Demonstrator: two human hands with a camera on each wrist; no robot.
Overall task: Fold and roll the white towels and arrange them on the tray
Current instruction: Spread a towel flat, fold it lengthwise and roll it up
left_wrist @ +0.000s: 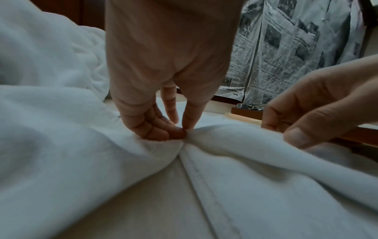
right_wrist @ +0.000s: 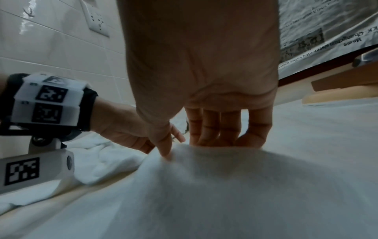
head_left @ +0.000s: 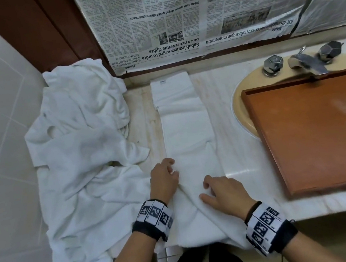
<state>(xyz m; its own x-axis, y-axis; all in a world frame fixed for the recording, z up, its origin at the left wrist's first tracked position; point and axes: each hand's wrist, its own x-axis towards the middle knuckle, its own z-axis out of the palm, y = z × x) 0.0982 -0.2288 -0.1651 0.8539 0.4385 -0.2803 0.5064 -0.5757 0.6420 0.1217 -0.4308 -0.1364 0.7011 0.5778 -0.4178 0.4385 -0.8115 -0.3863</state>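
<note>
Head view: the long folded towel [head_left: 186, 128] lies on the desk [head_left: 237, 161] between a crumpled towel pile [head_left: 81, 158] and the wooden tray [head_left: 324, 130] over the sink.

Left wrist view: the left hand [left_wrist: 163, 90] pinches a towel fold.

Right wrist view: the right hand [right_wrist: 204, 90] grips the raised near edge.

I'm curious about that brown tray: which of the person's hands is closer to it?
The right hand. It grips the near end of the folded towel, just left of the wooden tray. The left hand pinches the towel's far side, farther from the tray.
</note>
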